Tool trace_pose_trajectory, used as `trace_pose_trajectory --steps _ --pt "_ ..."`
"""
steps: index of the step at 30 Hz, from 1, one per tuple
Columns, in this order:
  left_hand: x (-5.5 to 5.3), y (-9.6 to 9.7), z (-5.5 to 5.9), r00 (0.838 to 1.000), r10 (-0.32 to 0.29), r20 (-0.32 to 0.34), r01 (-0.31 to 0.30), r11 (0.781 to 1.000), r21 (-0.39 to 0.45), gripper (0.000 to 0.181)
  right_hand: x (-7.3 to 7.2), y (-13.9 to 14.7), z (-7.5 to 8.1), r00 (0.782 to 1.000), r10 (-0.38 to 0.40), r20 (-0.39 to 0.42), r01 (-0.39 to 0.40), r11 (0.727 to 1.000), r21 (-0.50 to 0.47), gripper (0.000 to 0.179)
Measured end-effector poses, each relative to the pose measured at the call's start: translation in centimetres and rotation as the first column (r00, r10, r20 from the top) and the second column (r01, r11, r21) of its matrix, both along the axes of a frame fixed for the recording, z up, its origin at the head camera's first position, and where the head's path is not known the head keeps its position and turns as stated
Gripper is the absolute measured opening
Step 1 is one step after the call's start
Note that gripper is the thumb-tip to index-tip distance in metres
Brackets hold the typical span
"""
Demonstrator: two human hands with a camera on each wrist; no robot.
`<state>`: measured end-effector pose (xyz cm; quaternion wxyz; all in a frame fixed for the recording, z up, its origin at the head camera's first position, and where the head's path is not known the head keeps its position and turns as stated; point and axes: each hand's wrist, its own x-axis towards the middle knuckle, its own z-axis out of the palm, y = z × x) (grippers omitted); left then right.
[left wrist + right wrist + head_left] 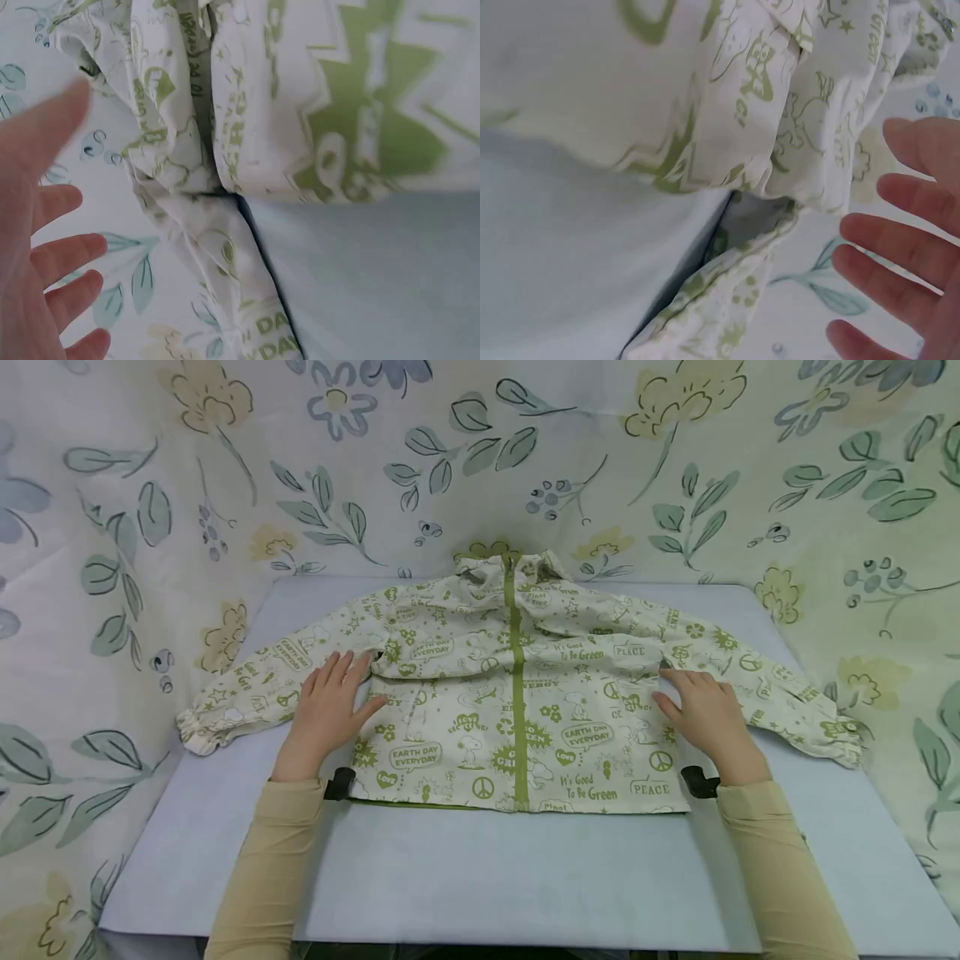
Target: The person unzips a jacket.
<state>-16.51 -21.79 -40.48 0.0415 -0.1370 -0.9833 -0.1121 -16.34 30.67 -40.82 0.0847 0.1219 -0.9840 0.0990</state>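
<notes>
A white jacket (465, 727) with green print and a green zip strip (517, 693) lies flat on the table, collar at the far side. Its left-side sleeve (277, 664) and right-side sleeve (757, 677) spread outward to the cuffs. Beside the body's left edge, close to the armpit, is my left hand (330, 706), fingers extended and holding nothing. On the opposite edge my right hand (705, 710) mirrors it, fingers spread. Both wrist views show the left hand (45, 247) and right hand (907, 232) with straight fingers by the cloth; contact cannot be made out.
The pale table (510, 877) extends in front of the jacket's hem and out to both sides. A floral curtain (450, 452) hangs behind and along the sides. Black wrist devices, such as the left one (340, 783), sit beside the jacket's lower corners.
</notes>
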Motion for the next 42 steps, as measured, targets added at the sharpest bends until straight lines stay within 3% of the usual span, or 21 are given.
trace_pose_trajectory --steps 9,22,30,33,38,42 --pt "-1.8 1.3 1.0 0.997 -0.061 -0.044 0.06 0.998 -0.021 0.061 -2.3 -2.7 0.9 0.977 0.013 -0.211 -0.014 1.0 -0.002 0.023" --pt "-5.9 5.1 3.4 0.993 -0.091 -0.079 0.091 0.996 0.001 0.055 -6.1 -6.9 2.1 0.989 0.012 -0.147 -0.009 1.0 0.019 0.026" --pt "-7.4 7.2 3.9 0.992 -0.11 -0.057 0.112 0.993 0.024 0.055 -8.1 -9.6 2.4 0.963 0.04 -0.266 -0.05 0.998 -0.033 0.02" --pt "-8.0 8.1 4.3 0.993 -0.112 -0.032 0.113 0.993 0.038 0.054 -8.7 -10.5 2.6 0.962 0.053 -0.269 -0.062 0.998 -0.024 0.019" --pt "-9.2 9.7 5.1 0.992 -0.13 -0.009 0.13 0.991 0.031 0.054 -10.1 -11.8 2.9 0.97 0.067 -0.233 -0.068 0.998 0.001 0.019" --pt "-10.2 10.7 5.2 0.985 -0.167 -0.037 0.17 0.983 0.068 0.048 -11.0 -12.8 2.9 0.979 0.065 -0.191 -0.068 0.998 -0.009 0.021"
